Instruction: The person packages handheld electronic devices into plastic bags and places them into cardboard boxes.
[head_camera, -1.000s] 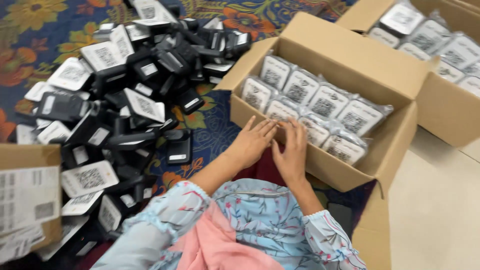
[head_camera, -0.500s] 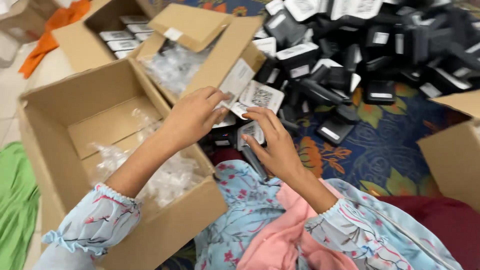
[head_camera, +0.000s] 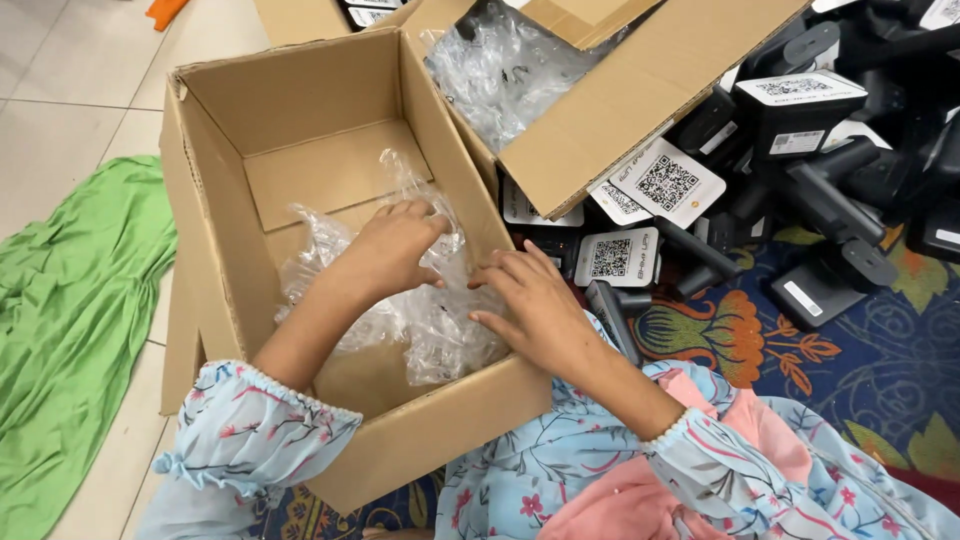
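An open brown cardboard box (head_camera: 205, 190) stands in front of me on the floor. A heap of crumpled clear plastic bags (head_camera: 445, 345) lies inside it. My left hand (head_camera: 395, 250) reaches into the box and its fingers curl around the top of the plastic. My right hand (head_camera: 530, 310) rests at the box's right wall with fingers spread, its fingertips touching the plastic. Both my arms wear light blue flowered sleeves.
A pile of black devices with white code labels (head_camera: 800, 150) covers the patterned blue carpet (head_camera: 870, 350) on the right. A second cardboard box (head_camera: 620, 110) holding more clear plastic leans behind. A green cloth (head_camera: 70, 320) lies on the tiled floor at left.
My view has swung down onto the near box. Half a second ago my hands held a white-labelled device by the box flap; now both are in the box on the plastic.
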